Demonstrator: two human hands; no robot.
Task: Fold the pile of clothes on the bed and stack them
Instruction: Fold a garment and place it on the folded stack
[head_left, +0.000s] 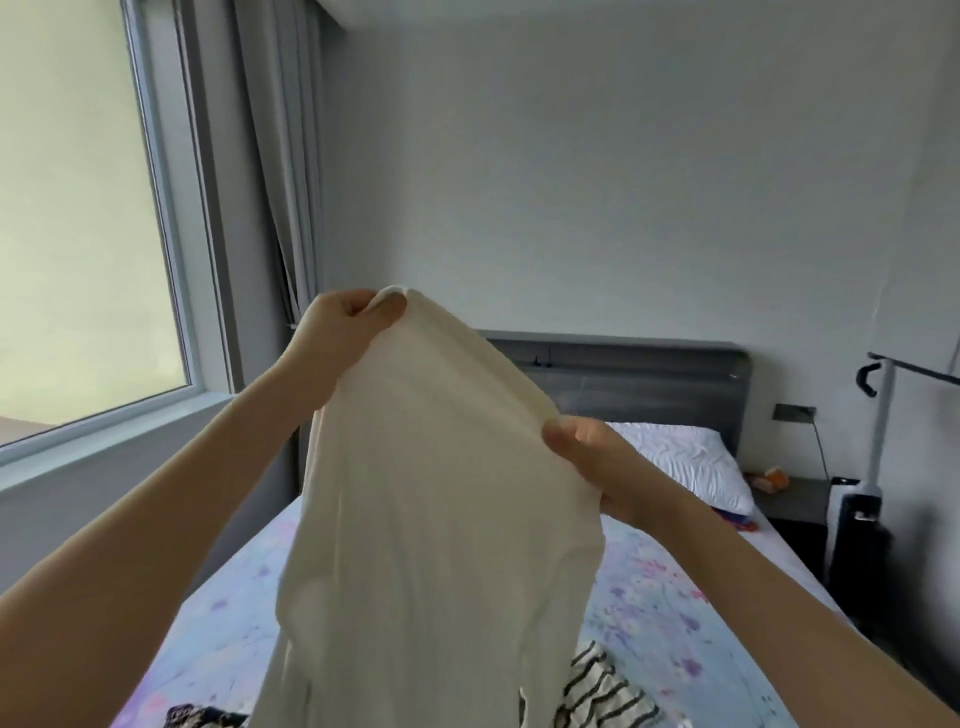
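Cream garment (441, 493): head view. It is held up in the air above the bed (675, 597), hanging from its top edge. The lower part drapes down out of the bottom of the frame.
Rest of the pile: a striped garment (597, 686) and a dark patterned garment (202, 717) lie loose on the bed near the bottom edge, partly hidden behind the cream cloth.
Progress: likely early. No folded stack shows in this view, the cream piece is not yet folded, and at least two more pieces wait.
Left hand (343, 332): raised the higher of the two, with the forearm stretched forward and up.
Left grip: fingers and thumb are closed, pinching the top corner of the cream garment.
Right hand (597, 457): lower and off to the right, with the forearm reaching in from the lower right.
Right grip: the thumb lies on the cloth and the fingers curl behind it, clamping the same top edge further along.
Cloth between the hands: it slopes down from left to right and is fairly taut.
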